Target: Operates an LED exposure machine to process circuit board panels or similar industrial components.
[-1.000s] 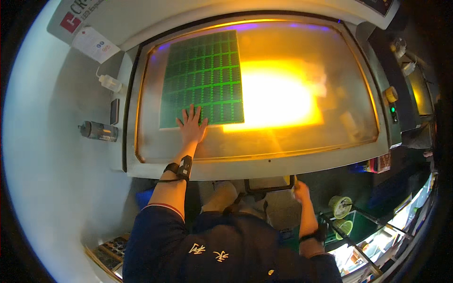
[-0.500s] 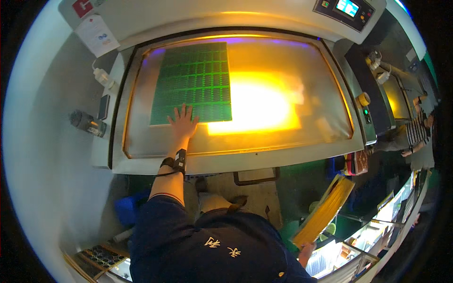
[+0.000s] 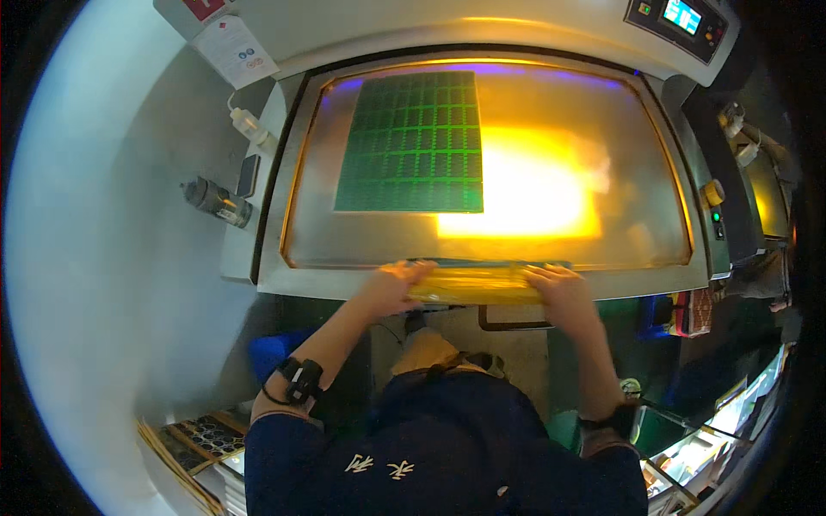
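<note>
A glossy amber, film-like sheet [image 3: 476,285] is stretched between my two hands at the front edge of the machine, seen nearly edge-on. My left hand [image 3: 391,288] has its fingers closed on the left end. On the right end, my right hand [image 3: 561,295] grips it the same way; some fingertips on both hands are blurred. Beyond the sheet, a green circuit board panel [image 3: 413,144] with rows of repeating patterns lies flat on the left half of the metal-framed bed [image 3: 344,247]. Neither hand touches the panel.
Glaring yellow light spreads over the bed right of the panel. On the left ledge are a dark bottle [image 3: 215,201], a phone [image 3: 248,176] and a white squeeze bottle [image 3: 249,126]. A control screen [image 3: 682,15] is at the upper right. Racks stand at both lower sides.
My left hand has left the green panel and come back to the front edge. My right hand has brought the amber sheet from the lower right to the front, where both hands now hold it.
</note>
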`<move>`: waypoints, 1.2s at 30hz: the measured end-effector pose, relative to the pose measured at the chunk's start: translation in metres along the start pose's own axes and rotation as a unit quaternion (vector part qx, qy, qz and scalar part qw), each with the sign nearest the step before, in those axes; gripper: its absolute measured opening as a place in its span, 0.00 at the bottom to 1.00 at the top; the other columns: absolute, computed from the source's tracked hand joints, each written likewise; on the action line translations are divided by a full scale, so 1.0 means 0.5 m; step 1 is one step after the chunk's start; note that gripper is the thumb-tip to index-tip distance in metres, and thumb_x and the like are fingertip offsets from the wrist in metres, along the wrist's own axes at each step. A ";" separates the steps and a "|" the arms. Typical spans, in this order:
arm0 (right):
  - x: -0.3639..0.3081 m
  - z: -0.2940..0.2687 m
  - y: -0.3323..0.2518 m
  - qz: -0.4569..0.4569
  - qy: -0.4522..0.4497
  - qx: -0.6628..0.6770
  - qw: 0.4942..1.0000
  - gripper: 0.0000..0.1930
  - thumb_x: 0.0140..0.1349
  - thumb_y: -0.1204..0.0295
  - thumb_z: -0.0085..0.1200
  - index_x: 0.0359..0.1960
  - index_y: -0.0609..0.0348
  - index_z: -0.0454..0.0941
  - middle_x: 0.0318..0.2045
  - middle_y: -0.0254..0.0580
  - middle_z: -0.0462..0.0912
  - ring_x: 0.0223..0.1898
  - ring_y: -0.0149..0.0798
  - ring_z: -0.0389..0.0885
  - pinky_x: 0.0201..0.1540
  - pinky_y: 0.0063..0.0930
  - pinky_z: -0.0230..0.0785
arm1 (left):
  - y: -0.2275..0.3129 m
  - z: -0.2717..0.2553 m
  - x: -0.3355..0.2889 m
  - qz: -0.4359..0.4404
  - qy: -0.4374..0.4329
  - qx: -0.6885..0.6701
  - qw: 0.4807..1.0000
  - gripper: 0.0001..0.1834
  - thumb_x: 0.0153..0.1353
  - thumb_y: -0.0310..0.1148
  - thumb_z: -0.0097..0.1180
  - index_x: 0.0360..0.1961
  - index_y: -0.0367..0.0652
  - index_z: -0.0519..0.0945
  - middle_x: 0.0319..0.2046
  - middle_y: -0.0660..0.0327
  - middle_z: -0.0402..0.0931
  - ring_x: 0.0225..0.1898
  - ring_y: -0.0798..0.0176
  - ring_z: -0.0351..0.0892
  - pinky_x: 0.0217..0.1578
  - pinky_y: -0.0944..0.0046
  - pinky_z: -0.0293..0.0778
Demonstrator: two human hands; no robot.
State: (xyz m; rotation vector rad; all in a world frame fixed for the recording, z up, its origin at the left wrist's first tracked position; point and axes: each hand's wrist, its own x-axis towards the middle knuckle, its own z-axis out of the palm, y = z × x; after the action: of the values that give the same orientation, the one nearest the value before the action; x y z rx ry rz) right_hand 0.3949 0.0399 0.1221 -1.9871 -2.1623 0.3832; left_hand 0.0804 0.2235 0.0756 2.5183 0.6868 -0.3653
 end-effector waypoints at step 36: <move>1.231 0.209 0.342 -0.019 0.132 -0.191 0.973 0.33 0.56 0.80 0.48 0.67 0.47 0.62 0.64 0.40 0.69 0.62 0.46 0.70 0.63 0.44 0.64 | -0.949 -0.483 0.713 0.004 0.286 0.137 0.948 0.34 0.60 0.31 0.52 0.68 0.65 0.62 0.64 0.54 0.66 0.64 0.44 0.66 0.63 0.43 0.61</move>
State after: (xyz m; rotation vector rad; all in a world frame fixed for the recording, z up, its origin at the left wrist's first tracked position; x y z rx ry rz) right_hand 0.4696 0.6578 -0.0554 -2.0307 -2.2198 -0.3128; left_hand 0.1545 0.8487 -0.0430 2.9156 0.8844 0.3180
